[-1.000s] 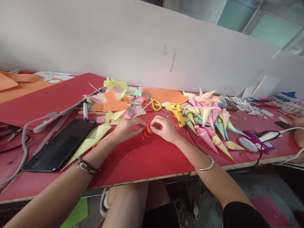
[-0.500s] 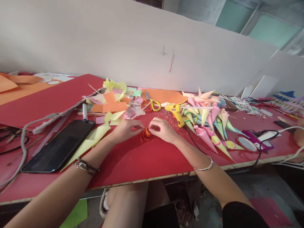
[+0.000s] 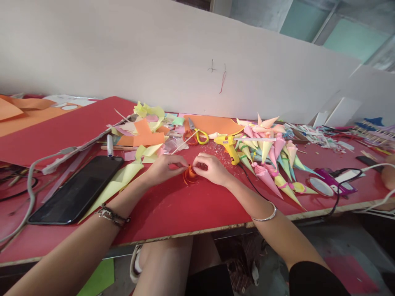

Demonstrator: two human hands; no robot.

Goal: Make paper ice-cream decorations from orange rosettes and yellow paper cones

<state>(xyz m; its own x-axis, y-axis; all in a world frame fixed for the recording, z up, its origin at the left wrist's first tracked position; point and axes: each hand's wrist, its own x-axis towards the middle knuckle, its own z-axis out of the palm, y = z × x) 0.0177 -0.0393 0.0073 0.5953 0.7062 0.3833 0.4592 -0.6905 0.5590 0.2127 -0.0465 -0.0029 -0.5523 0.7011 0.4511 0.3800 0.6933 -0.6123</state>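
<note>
Between my fingertips is a small orange paper piece [image 3: 190, 176] with curled strips, just above the red tabletop [image 3: 173, 211]. My left hand [image 3: 165, 168] pinches it from the left, thumb and finger closed. From the other side my right hand [image 3: 211, 168] pinches it as well. Part of the piece is hidden behind the fingers. Beyond my hands lie scissors [image 3: 202, 137] with red and yellow handles and a thin wooden stick [image 3: 184, 142]. A yellow glue gun [image 3: 230, 148] with a clear glue stick rests to the right of my right hand.
Several pastel paper cones [image 3: 268, 156] are piled on the right, near a round mirror [image 3: 321, 186] and a purple box [image 3: 336, 181]. Left are a black phone [image 3: 77, 189], a marker [image 3: 110, 145], paper scraps [image 3: 143, 133] and a white cable [image 3: 29, 176]. Another person's hand [image 3: 389, 176] shows at far right.
Both hands stay in nearly the same place, still pinching the orange paper piece. Its curled strips have shifted slightly in the fingers.
</note>
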